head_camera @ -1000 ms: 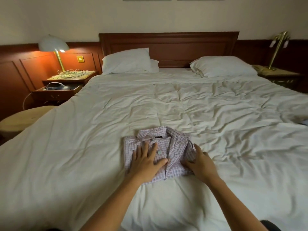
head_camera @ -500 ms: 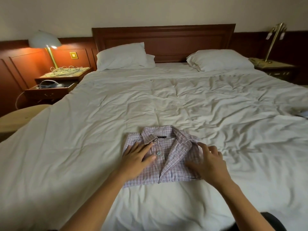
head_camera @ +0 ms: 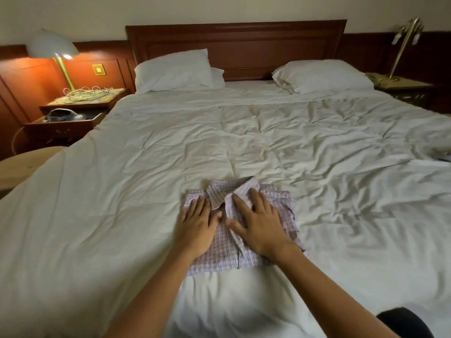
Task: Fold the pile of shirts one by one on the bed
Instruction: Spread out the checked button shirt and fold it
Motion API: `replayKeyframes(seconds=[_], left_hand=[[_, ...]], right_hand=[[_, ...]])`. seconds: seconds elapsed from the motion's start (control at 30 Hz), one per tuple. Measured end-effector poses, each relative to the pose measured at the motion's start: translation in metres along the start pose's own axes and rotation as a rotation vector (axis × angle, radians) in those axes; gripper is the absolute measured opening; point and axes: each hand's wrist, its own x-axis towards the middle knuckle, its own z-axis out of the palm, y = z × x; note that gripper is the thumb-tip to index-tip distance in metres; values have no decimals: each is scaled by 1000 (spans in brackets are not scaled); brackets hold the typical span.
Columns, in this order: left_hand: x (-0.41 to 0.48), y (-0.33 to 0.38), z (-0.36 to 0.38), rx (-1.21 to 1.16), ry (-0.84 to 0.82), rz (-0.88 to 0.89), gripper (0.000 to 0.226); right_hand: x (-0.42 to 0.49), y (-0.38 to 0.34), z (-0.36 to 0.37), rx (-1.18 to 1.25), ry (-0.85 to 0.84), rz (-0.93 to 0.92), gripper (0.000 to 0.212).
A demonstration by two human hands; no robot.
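Head view, looking forward and down over the bed; one folded plaid shirt lies on the white duvet near the foot edge, directly under both palms, collar at the far end.

Left hand rests flat on the shirt's left half; its fingers are straight, slightly spread and grip nothing; the tips reach the shirt's shoulder just short of the collar.

Right hand lies flat on the right half; its fingers are extended and fanned, holding nothing; the tips touch the collar's right wing; the thumb points toward the left thumb across the button placket; the thumbs are near, contact cannot be told.

In the way: the two hands hide most of the front panel; the forearms cover part of the shirt's near edge.

Ahead of the fingertips: wrinkled duvet; then a left pillow and a right pillow, both against a dark wooden headboard.

Far left of the left fingers: a nightstand carrying a lit lamp and a tangle of cables; an open drawer below; nearer, a round pale wooden top beside the bed.

Far right of the right fingers: a brass lamp on a second nightstand; a small dark item on the duvet at the frame edge, too cropped to identify.
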Motion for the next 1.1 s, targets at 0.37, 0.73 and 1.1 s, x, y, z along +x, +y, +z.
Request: replayKeyframes(seconds=[0.37, 0.73, 1.1], left_hand=[[12, -8, 0, -648, 225, -58, 37], [13, -7, -8, -747, 275, 20, 24], [20, -10, 3, -521, 259, 41, 25]], right_hand=[[16, 14, -2, 143, -77, -57, 57], [15, 29, -32, 427, -264, -347, 38], [25, 18, -13, 178, -105, -329, 20]])
